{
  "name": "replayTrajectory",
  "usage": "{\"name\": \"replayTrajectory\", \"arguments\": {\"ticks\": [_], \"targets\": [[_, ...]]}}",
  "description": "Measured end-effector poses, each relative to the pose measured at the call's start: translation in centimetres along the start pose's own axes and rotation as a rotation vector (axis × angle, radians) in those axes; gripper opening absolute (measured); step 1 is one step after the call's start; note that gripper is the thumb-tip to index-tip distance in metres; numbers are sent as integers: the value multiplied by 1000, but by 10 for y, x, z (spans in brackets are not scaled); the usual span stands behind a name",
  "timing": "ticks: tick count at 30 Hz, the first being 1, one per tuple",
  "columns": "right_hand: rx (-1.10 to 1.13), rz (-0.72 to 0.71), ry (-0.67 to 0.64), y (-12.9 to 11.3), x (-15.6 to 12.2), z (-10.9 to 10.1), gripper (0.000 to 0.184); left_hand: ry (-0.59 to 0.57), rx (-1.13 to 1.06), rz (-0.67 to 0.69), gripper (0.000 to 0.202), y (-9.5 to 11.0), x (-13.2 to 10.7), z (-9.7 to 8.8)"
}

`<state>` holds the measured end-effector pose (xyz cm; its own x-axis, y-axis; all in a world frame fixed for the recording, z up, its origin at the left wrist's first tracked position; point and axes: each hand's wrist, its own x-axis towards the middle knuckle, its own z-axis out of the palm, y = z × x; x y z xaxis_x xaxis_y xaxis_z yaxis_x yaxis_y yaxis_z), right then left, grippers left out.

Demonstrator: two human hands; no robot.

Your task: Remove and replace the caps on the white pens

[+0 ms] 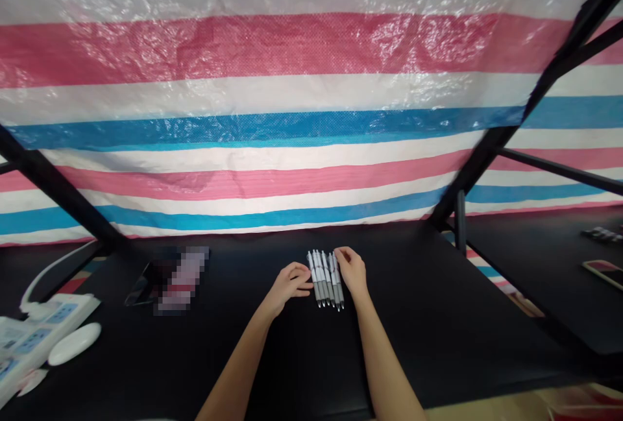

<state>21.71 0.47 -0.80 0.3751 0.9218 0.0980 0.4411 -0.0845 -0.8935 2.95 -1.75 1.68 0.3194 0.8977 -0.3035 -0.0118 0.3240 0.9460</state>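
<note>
Pens: white-and-gray pens (pixel 320 276) lie side by side on a black bench (pixel 438 330), in a row between the two hands — silver tips on the near side, clips on the far side.
Left hand (pixel 287 286): at the row's left edge, fingers parted and loosely bent, grasping nothing.
Right hand (pixel 354 272): at the row's right edge, fingertips together by the last pen's far end — whether they pinch it, I cannot tell.
Left side: a white power strip (pixel 63 311), a white oval object (pixel 74 344) just beside it; farther back, a dark flat item (pixel 143 286), partly masked.
Far side: a shiny sheet (pixel 272 181) striped red, white and blue, between black posts (pixel 479 161).
</note>
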Motion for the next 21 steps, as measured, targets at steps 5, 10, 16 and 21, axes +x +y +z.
{"name": "replayTrajectory", "arguments": {"ticks": [5, 10, 16, 21], "targets": [[59, -13, 23, 5, 3, -1, 28, -38, -46, 12, 37, -2, 0, 4], [111, -8, 43, 9, 4, 0, 25, -39, -81, 20, 35, -1, -2, 6], [413, 100, 126, 6, 5, 1, 23, 102, -109, 95, 38, -2, 6, -11], [785, 281, 203, 2, 7, -3, 20, 498, -283, 305, 36, -13, 21, -33]]}}
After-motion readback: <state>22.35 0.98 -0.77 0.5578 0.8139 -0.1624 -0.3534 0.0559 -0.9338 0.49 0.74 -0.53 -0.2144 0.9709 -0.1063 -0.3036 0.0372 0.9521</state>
